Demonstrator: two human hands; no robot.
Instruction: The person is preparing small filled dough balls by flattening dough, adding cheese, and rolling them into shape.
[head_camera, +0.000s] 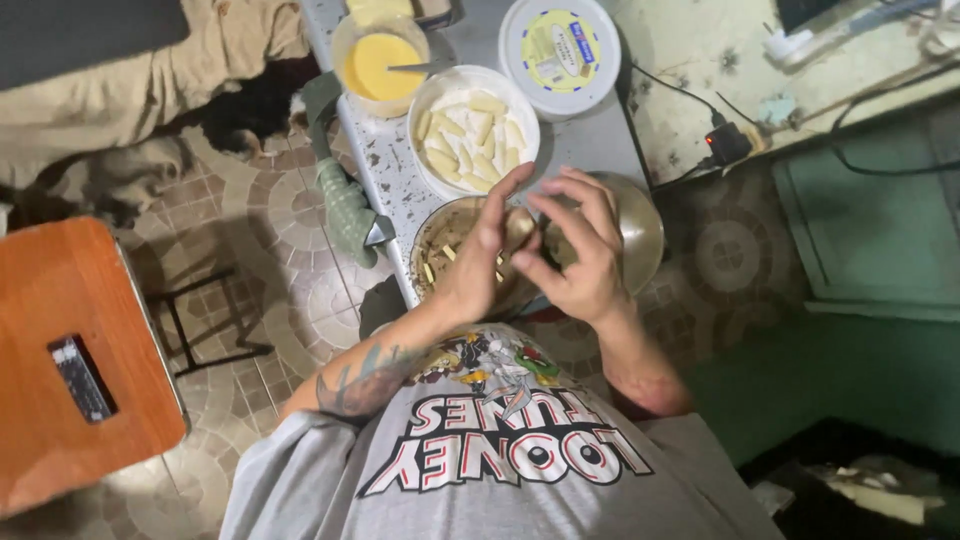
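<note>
Pale stick (519, 228) – both hands' (487, 250) (580, 255) grip, table-edge bowl (432, 240).

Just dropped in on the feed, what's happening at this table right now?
A person stands at a narrow grey table, both hands raised together over a brown bowl that holds a few pale sticks. The left hand and right hand press a small pale piece between them. Just beyond sits a white bowl full of pale cut sticks, then a cup of yellow liquid with a utensil in it, and a lidded round tub. A metal bowl lies under the right hand.
</note>
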